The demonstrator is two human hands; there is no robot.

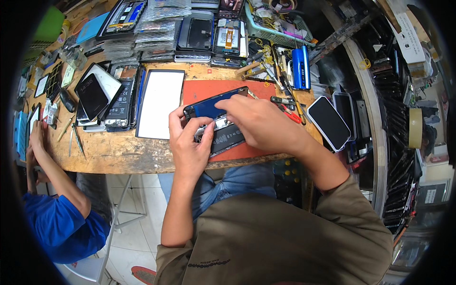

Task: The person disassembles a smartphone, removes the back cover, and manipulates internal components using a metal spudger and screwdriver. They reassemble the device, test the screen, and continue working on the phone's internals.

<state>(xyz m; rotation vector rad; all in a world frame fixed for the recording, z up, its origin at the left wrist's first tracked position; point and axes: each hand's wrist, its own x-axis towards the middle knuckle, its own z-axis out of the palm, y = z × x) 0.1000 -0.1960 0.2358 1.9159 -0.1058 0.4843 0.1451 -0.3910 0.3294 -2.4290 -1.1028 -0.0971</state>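
Observation:
A taken-apart phone is between my two hands above the red mat (194,90). Its screen panel (206,110), with a dark blue inner face, stands tilted up at the far side. The phone body (227,140), showing a black battery, lies nearer me. My left hand (189,145) is closed round the left end of the phone, thumb and forefinger close together at the gap between panel and body. From the right, my right hand (256,122) reaches over with bent fingers, fingertips against the panel's inner face. Its palm side and the phone's right end are hidden.
A white flat tray (160,104) lies left of the mat. Phones (92,95) and phone parts crowd the bench further left. Red-handled pliers (290,113) and a white-framed phone (328,123) lie right. A basket (275,28) stands behind. A blue-sleeved person (66,223) works at left.

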